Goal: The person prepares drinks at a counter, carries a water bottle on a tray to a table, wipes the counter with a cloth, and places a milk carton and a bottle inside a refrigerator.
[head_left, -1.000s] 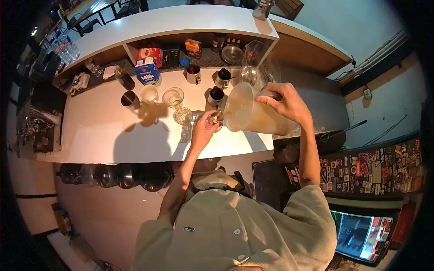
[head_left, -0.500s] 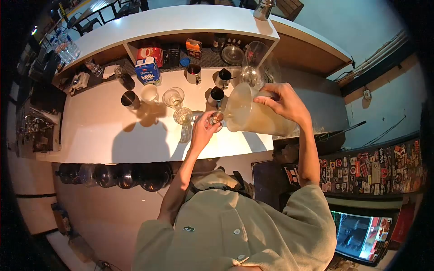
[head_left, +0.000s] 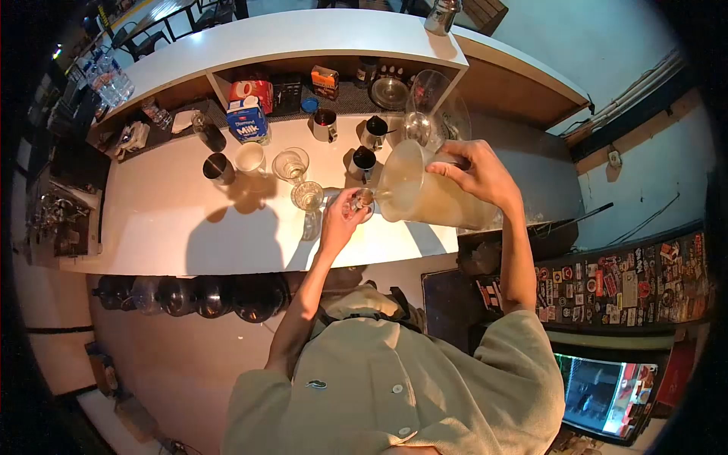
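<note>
My right hand (head_left: 474,171) grips the handle of a large translucent plastic pitcher (head_left: 440,199), tipped far over with its mouth to the left and cloudy pale liquid inside. At its lip is a small metal jigger (head_left: 364,198), which my left hand (head_left: 341,220) pinches between its fingers above the counter. Whether liquid is flowing between them is hard to tell. Left of the jigger stand two clear glasses, one nearer (head_left: 307,196) and one farther (head_left: 290,164). A metal cup with dark contents (head_left: 362,162) stands just beyond my left hand.
Other metal cups (head_left: 325,124) (head_left: 374,132) stand farther back on the white counter (head_left: 152,220). To the left are a white cup (head_left: 251,159), a dark metal cup (head_left: 218,168), a milk carton (head_left: 248,121) and a bottle (head_left: 208,132). A tall clear container (head_left: 429,91) stands behind the pitcher.
Almost nothing differs. Both hands, the tilted pitcher and the jigger keep practically the same positions.
</note>
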Motion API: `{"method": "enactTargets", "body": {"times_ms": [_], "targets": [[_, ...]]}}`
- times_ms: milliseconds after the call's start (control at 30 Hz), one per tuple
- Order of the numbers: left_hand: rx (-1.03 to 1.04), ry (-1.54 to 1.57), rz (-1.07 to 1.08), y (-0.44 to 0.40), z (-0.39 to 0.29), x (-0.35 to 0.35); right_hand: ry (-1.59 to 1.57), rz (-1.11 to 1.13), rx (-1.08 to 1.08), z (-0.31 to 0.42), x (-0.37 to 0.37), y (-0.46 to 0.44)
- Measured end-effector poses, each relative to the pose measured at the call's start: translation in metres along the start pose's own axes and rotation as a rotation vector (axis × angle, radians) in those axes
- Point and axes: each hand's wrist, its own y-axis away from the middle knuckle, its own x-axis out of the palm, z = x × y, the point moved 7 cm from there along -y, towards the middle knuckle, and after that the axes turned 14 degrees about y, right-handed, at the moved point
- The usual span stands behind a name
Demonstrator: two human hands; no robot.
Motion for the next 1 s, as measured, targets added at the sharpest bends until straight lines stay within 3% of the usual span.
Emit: {"method": "enactTargets", "body": {"times_ms": [1000], "targets": [[-0.032, -0.002, 0.01, 0.004, -0.01, 0.002, 0.001, -0.03, -0.006, -0.001, 0.002, 0.006]]}}
